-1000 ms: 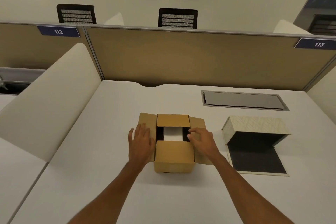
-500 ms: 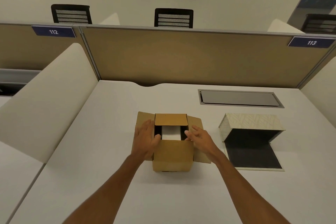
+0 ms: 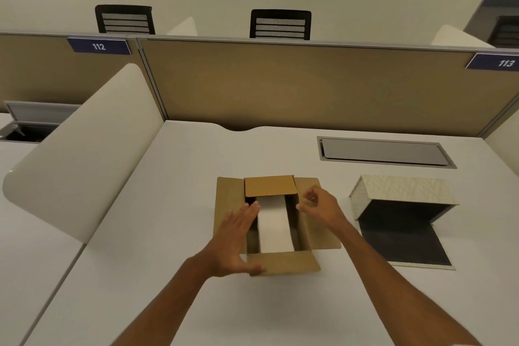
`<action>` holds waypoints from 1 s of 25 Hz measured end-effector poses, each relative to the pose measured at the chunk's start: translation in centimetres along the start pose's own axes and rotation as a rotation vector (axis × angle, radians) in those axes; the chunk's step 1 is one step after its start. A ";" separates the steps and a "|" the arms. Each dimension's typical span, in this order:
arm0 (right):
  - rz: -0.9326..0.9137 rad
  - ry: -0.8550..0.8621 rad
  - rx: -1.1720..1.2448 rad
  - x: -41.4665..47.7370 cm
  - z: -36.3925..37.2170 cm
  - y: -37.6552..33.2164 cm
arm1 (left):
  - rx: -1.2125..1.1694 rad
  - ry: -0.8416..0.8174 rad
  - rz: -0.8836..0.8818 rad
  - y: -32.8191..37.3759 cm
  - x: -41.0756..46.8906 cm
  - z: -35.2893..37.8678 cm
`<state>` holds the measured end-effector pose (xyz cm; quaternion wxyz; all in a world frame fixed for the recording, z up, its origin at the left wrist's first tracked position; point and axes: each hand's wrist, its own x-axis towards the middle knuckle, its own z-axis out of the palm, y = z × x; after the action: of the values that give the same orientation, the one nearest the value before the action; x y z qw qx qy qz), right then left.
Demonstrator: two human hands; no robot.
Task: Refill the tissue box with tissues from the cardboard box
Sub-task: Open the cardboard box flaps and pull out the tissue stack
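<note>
A brown cardboard box stands in the middle of the white desk, all its flaps folded outward. A white stack of tissues shows inside it. My left hand lies flat over the box's left flap, fingertips touching the tissue stack's left edge, thumb on the near flap. My right hand hovers over the right flap with fingers curled and apart, holding nothing. The cream patterned tissue box lies open to the right, showing its dark inside and its base panel flat on the desk.
A grey cable hatch is set into the desk behind the tissue box. A tan partition closes the back, and a curved white divider stands on the left. Two black chairs stand beyond the partition.
The near flap has been folded down and outward, exposing most of the tissue stack. My left hand slid onto the left flap and near flap; my right hand lifted toward the right flap.
</note>
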<state>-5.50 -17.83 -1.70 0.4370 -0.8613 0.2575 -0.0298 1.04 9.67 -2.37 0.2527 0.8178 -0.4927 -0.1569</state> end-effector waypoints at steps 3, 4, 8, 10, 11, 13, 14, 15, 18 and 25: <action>-0.077 -0.007 -0.248 1.9 -0.2 -0.8 | 0.152 -0.071 -0.113 -1.1 -0.9 1.8; -0.104 -0.047 -0.285 2.4 -0.2 -1.0 | 0.182 -0.080 -0.147 -1.4 -1.0 2.3; -0.205 -0.141 -0.383 4.0 0.5 -1.6 | 0.246 -0.060 -0.164 -2.1 -0.4 2.7; -0.225 -0.128 -0.365 4.5 0.8 -1.9 | 0.247 -0.052 -0.164 -2.3 -0.2 2.5; -0.222 -0.120 -0.340 4.8 0.8 -2.0 | 0.250 -0.050 -0.161 -2.4 -0.1 2.5; -0.224 -0.126 -0.330 5.3 0.5 -2.4 | 0.251 -0.049 -0.162 -2.4 0.0 2.4; -0.235 -0.129 -0.344 5.6 0.3 -2.5 | 0.243 -0.045 -0.168 -2.4 0.0 2.3; -0.250 -0.115 -0.351 5.8 0.1 -2.8 | 0.233 -0.039 -0.176 -2.4 0.1 2.3; -0.242 0.033 -0.226 6.9 -0.2 -4.1 | 0.219 -0.026 -0.174 -2.5 0.2 2.3; 0.171 0.142 -0.092 12.1 1.7 -5.5 | 0.198 -0.028 -0.168 -3.0 0.7 2.3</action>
<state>7.75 -19.57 -0.65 0.3785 -0.8511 0.3615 -0.0416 2.40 9.59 -6.01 0.1497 0.8750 -0.4389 -0.1394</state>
